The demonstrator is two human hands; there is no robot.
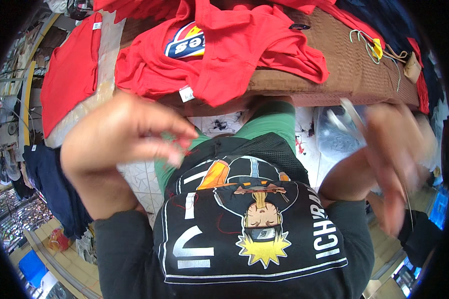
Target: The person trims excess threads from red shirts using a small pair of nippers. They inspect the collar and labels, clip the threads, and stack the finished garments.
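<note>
Blurred by motion, my left hand (129, 129) is raised in front of the table edge, thumb and fingers apart. Bits of red thread (184, 142) show by its fingertips; whether they touch is hard to tell. On the right, my right hand (399, 144), also smeared, has a silver metal tool with two blades, like thread snips (351, 117), in its grip. Ahead of both hands, a rumpled red T-shirt (234, 55) with a coloured print and a white tag lies over the table's front edge. Another red shirt (72, 70), laid flatter, is to the left.
Brown cloth covers the table (354, 74). Pale hangers (376, 50) with a yellow piece lie at its right. Below is a clear plastic bag (334, 132) on the tiled floor, near dark and red scraps. Dark clothing (55, 184) hangs at left. Loose red thread lies on my black shirt.
</note>
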